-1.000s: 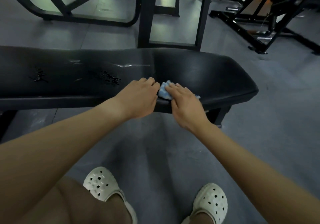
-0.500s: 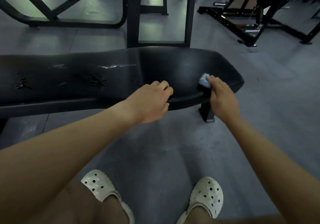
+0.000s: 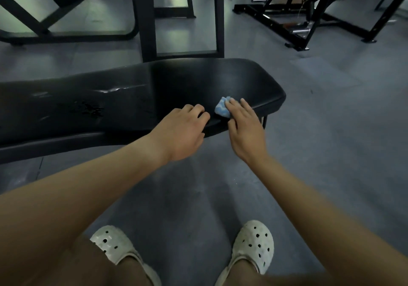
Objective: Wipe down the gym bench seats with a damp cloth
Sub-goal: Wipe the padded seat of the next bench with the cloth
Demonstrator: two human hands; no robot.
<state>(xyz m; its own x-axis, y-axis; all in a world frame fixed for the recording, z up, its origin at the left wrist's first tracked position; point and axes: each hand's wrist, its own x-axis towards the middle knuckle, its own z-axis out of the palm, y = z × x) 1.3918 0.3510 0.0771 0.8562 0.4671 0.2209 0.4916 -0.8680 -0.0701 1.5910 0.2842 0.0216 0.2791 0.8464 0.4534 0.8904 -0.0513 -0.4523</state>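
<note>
While the left hand [image 3: 181, 131] stayed on the near edge of the bench [image 3: 106, 118], fingers curled over the padding and gripping it, the right hand [image 3: 245, 131] had come back from the right end of the seat, where it was half a second before, and lay close beside the left one again. Its fingers lay nearly straight on top of the bunched blue cloth [image 3: 221, 109], pressing it onto the seat near the front edge. To me it looked like a back-and-forth stroke, so the right end was probably getting done. Further left the padding showed cracked patches [image 3: 90, 109] and a shiny streak [image 3: 119, 90], seemingly not yet reached. The braced left hand sat right in the cloth's way leftward. Behind the bench stood black rack posts [image 3: 143, 20], other machines [image 3: 298, 20] beyond, and white clogs [image 3: 254, 243] on the grey floor [image 3: 331, 131].
</note>
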